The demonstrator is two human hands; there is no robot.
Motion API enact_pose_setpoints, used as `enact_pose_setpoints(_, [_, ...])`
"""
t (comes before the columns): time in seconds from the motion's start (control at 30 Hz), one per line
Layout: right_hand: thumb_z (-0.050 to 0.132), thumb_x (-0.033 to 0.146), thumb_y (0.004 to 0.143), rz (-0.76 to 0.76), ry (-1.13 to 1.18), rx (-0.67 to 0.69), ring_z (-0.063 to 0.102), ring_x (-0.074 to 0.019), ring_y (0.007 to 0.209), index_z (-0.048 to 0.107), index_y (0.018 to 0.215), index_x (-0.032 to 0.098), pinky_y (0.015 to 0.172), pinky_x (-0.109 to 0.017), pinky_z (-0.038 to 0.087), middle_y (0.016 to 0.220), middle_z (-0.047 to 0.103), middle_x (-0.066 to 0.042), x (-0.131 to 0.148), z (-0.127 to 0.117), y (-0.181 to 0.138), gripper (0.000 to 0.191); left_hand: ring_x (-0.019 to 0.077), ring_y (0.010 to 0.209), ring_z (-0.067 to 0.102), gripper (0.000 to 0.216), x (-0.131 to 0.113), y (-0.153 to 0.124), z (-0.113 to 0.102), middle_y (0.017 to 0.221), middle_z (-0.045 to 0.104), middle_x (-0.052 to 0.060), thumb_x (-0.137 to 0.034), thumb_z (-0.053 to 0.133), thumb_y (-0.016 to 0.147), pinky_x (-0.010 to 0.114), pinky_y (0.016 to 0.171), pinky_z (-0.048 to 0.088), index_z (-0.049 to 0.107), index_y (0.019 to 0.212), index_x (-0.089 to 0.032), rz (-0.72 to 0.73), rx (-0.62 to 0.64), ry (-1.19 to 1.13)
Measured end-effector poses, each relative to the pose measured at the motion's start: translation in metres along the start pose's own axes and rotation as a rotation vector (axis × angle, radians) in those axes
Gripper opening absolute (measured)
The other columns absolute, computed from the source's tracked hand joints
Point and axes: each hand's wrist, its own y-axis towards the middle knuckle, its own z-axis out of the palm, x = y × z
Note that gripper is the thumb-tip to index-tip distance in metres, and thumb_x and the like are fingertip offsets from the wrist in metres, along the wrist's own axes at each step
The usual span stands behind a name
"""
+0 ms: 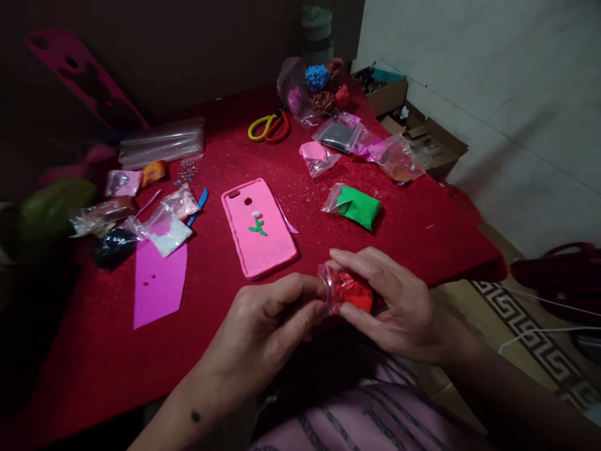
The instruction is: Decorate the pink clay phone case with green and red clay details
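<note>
Red clay (357, 295) sits in a clear bag (328, 289), held at the near edge of the counter (422, 241). Left fingers (310, 287) pinch its loose end; right fingers (359, 262) clasp the filled end. One hard tug could split the bag, dropping clay onto the lap (347, 407).

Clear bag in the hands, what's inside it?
A bright red lump shows through the clear bag. The right hand covers part of it, so what's behind there can't be seen.
</note>
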Motion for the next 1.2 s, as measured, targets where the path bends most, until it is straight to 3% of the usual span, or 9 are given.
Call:
enact_pose_setpoints(0.13, [0.061, 0.009, 0.086, -0.018, -0.010, 0.017, 0.057, -0.0199, 0.099, 0.042, 0.137, 0.006, 0.091, -0.032, 0.049, 0.115, 0.065, -0.013, -0.001, 0.001, 0.000, 0.054, 0.0092, 0.062, 0.057, 0.016, 0.005, 0.002, 0.002, 0.075, 0.066, -0.002, -0.023, 0.059, 0.093, 0.015, 0.056, 0.046, 0.069, 0.105, -0.020, 0.001, -0.005, -0.037])
enact_pose_setpoints(0.37, [0.060, 0.010, 0.087, -0.026, -0.020, 0.034, 0.058, -0.0207, 0.096, 0.039, 0.140, 0.008, 0.089, -0.034, 0.050, 0.111, 0.066, -0.012, -0.002, 0.001, -0.001, 0.057, 0.0065, 0.054, 0.052, 0.010, 0.008, 0.008, 0.006, 0.065, 0.059, -0.003, -0.013, 0.057, 0.091, 0.013, 0.051, 0.040, 0.066, 0.086, -0.013, 0.172, -0.078, 0.271])
enact_pose_setpoints(0.57, [0.061, 0.008, 0.087, -0.026, -0.010, 0.036, 0.057, -0.0193, 0.112, 0.032, 0.145, 0.010, 0.103, -0.032, 0.045, 0.129, 0.060, -0.013, -0.002, 0.001, -0.004, 0.065, 0.0041, 0.049, 0.053, 0.009, 0.008, 0.011, 0.009, 0.060, 0.057, -0.007, -0.009, 0.060, 0.088, 0.010, 0.049, 0.039, 0.063, 0.082, -0.014, 0.240, -0.094, 0.322])
enact_pose_setpoints(0.93, [0.060, 0.009, 0.088, 0.059, 0.099, 0.016, 0.054, -0.0150, 0.124, 0.025, 0.150, 0.017, 0.107, -0.026, 0.045, 0.143, 0.053, -0.011, -0.004, -0.001, -0.004, 0.072, 0.0043, 0.048, 0.055, 0.010, 0.002, 0.019, 0.017, 0.062, 0.062, -0.006, -0.009, 0.061, 0.087, 0.011, 0.048, 0.038, 0.064, 0.079, -0.014, 0.328, -0.193, 0.504])
enact_pose_setpoints(1.2, [0.062, 0.011, 0.086, 0.161, 0.232, 0.037, 0.063, -0.0130, 0.110, 0.026, 0.150, 0.023, 0.096, -0.024, 0.052, 0.134, 0.058, -0.009, -0.004, -0.005, -0.006, 0.074, 0.0048, 0.045, 0.042, 0.015, 0.003, 0.017, 0.015, 0.057, 0.049, -0.006, -0.009, 0.055, 0.087, 0.015, 0.044, 0.032, 0.057, 0.072, -0.013, 0.360, -0.153, 0.481])
